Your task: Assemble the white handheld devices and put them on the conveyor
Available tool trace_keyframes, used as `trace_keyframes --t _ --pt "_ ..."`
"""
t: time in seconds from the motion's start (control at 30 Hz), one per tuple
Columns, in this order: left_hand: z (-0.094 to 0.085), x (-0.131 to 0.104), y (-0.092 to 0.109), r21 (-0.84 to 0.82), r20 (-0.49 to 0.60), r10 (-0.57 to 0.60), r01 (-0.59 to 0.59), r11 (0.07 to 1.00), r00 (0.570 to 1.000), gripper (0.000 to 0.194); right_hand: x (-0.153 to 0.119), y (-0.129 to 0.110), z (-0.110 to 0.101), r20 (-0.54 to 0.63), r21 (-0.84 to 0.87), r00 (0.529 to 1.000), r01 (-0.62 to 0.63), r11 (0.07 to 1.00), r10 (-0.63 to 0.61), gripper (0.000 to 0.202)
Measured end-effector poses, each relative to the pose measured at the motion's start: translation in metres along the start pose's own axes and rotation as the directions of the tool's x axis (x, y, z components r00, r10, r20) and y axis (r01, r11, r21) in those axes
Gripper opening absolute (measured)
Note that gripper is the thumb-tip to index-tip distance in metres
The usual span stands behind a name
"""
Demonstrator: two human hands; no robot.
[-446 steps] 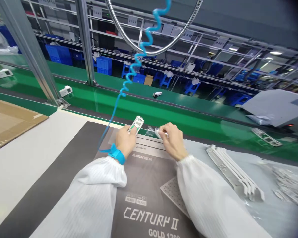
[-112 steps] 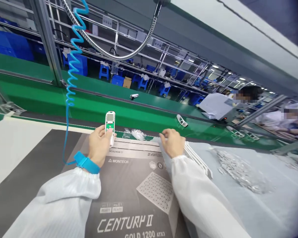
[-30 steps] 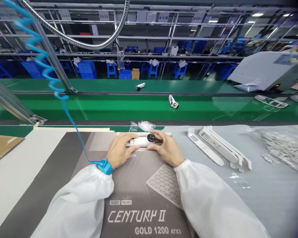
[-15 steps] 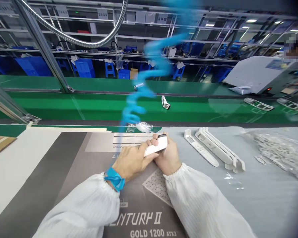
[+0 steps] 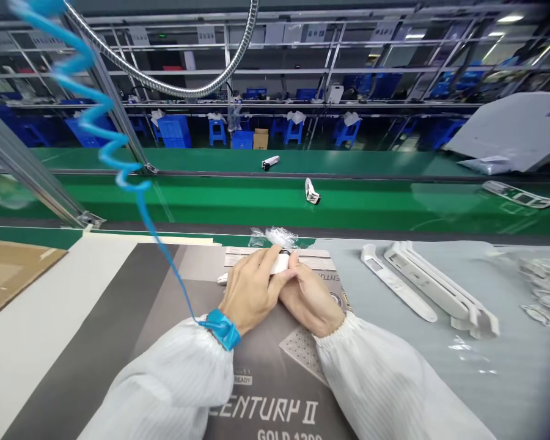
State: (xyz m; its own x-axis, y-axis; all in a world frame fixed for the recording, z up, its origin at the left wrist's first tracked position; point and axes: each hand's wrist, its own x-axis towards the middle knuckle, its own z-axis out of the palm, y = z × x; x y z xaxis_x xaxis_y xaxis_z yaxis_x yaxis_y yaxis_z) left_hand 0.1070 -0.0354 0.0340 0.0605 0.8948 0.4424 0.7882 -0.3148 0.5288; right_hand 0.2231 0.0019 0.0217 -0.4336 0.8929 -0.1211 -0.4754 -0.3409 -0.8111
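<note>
Both hands are closed around a white plastic housing [image 5: 281, 263] with a black end, above a dark printed cardboard sheet. My left hand [image 5: 251, 288] lies over its top, with the thumb reaching toward the right hand. My right hand [image 5: 312, 300] grips the black-tipped end from the right side. A pale tip pokes out left of the left fingers; whether it belongs to the same housing I cannot tell. Most of the housing is hidden by the fingers. A blue wrist strap [image 5: 222, 329] with a coiled cord is around my left wrist.
White long shells [image 5: 396, 284] and a stack of similar shells [image 5: 435, 287] lie to the right on a grey mat. Beyond them is a bag of small white parts [image 5: 545, 275]. White pieces rest on the green conveyor [image 5: 220, 205]. Crumpled clear plastic [image 5: 282, 236] lies ahead.
The housing has turned and dropped lower in the hands, and the left fingers now cover more of it. The camera view has shifted left, and the coiled cord has swung to the left.
</note>
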Motion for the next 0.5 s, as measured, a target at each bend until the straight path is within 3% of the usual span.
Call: trace_keyframes --t 0.13,0.2,0.33,0.43,0.5 --pt "-0.026 0.007 -0.031 -0.036 0.239 -0.192 0.206 0.978 0.952 0.038 0.007 -0.005 -0.013 -0.093 -0.061 0.995 0.040 0.997 -0.046 0.037" --pt "-0.041 0.017 -0.055 -0.077 0.252 -0.320 0.349 0.934 0.913 0.032 0.010 -0.005 -0.020 -0.161 -0.101 0.985 0.048 0.994 -0.064 0.033" --pt "-0.063 0.059 -0.107 -0.108 0.021 -0.523 0.522 0.846 0.852 0.032 0.012 -0.003 -0.027 -0.198 -0.140 0.978 0.042 0.989 -0.070 0.030" --pt "-0.071 0.092 -0.137 -0.081 -0.104 -0.543 0.537 0.840 0.833 0.035 0.012 -0.002 -0.028 -0.200 -0.110 0.978 0.032 0.993 -0.053 0.030" --pt "-0.074 0.102 -0.145 -0.066 -0.173 -0.537 0.534 0.843 0.825 0.036 0.013 -0.003 -0.029 -0.215 -0.089 0.976 0.020 0.996 -0.039 0.029"
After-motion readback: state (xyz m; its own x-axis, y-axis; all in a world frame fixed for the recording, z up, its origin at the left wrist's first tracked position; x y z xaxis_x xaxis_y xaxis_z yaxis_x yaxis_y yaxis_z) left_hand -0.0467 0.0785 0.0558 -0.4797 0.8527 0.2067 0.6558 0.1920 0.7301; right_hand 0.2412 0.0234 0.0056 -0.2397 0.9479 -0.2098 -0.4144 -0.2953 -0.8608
